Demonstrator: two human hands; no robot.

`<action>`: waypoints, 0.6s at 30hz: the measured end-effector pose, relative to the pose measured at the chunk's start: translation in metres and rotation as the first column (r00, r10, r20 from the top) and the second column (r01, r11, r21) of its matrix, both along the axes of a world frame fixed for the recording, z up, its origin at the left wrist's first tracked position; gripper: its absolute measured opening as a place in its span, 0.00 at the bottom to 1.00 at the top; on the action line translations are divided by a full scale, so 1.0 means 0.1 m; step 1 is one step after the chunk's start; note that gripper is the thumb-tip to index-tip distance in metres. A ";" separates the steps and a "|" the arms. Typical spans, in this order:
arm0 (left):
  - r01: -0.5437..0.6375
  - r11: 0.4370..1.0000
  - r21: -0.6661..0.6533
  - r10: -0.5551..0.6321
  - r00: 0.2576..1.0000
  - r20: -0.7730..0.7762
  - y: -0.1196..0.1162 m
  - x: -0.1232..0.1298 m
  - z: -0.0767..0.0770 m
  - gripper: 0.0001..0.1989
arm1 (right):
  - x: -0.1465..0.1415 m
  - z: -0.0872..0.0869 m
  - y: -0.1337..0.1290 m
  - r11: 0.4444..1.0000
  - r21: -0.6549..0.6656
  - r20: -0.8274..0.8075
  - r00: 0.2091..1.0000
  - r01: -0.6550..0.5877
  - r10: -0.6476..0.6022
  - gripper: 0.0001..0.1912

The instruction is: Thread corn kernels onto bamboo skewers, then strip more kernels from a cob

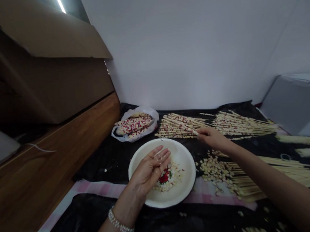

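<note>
Over a white enamel bowl (189,172), my left hand (152,167) is palm up with its fingers stretched out. Small pale bits, seemingly kernels, lie on its fingers. In the bowl are loose pale kernels (176,174) around a red and green printed pattern. My right hand (209,138) is closed in a pinch on the end of a skewer (193,131) threaded with pale and dark red kernels. That skewer lies at the edge of a pile of similar threaded skewers (173,123); whether it touches them I cannot tell.
Behind the bowl, a plastic bag (120,135) holds speckled corn cobs (135,125). More threaded skewers (236,124) lie at the right. Nearer are loose kernels (215,169), bare sticks (279,175) and stripped cobs (303,139). A cardboard box (67,78) stands left, a white wall (192,50) behind.
</note>
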State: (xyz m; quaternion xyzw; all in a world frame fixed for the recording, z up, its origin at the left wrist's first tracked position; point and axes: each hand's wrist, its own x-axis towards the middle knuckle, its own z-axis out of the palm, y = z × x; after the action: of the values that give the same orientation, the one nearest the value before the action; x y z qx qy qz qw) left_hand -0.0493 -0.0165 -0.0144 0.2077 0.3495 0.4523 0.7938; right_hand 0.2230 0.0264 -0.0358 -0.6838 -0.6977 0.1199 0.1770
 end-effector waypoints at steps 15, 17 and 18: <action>0.162 0.975 0.153 -0.118 0.958 -0.260 -0.04 -0.01 0.08 0.17 | 0.05 0.19 0.82 0.980 0.189 0.241 0.965 0.058 -0.104 0.19; 0.195 0.965 0.178 -0.137 0.946 -0.293 -0.02 -0.02 0.08 0.16 | 0.06 0.22 0.77 0.985 0.170 0.256 0.966 -0.001 -0.043 0.19; 0.208 0.960 0.188 -0.145 0.942 -0.302 -0.01 -0.03 0.07 0.16 | 0.06 0.23 0.72 0.987 0.158 0.259 0.966 -0.031 -0.011 0.19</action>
State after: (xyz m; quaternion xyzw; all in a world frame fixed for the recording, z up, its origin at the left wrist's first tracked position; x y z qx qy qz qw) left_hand -0.0520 -0.0179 -0.0074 0.3869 0.3885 0.3795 0.7452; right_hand 0.2289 0.0987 -0.0128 -0.6736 -0.7255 -0.0265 0.1382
